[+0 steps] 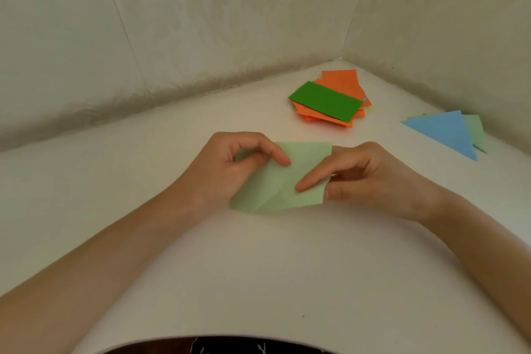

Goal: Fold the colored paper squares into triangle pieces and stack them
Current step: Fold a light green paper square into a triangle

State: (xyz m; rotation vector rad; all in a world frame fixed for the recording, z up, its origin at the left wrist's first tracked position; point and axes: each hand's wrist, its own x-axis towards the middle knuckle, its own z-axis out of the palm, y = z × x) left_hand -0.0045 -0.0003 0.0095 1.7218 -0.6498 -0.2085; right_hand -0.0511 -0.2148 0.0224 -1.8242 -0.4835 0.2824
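Note:
A pale green paper square [304, 158] lies on the white table between my hands, with creases showing near its lower edge. My left hand [230, 164] rests on its left side, fingers curled, one fingertip pressing the sheet. My right hand [362, 178] pinches the right edge between thumb and forefinger, the forefinger lying across the paper. A pile of orange sheets [344, 83] with a dark green piece [324, 100] on top sits beyond. At the right lies a blue folded triangle [448, 132] over a pale green triangle [475, 129].
The white table [258, 267] sits in a corner of two pale walls, which meet behind the orange pile. The table's near edge curves just above a dark patterned garment [258, 348] at the bottom.

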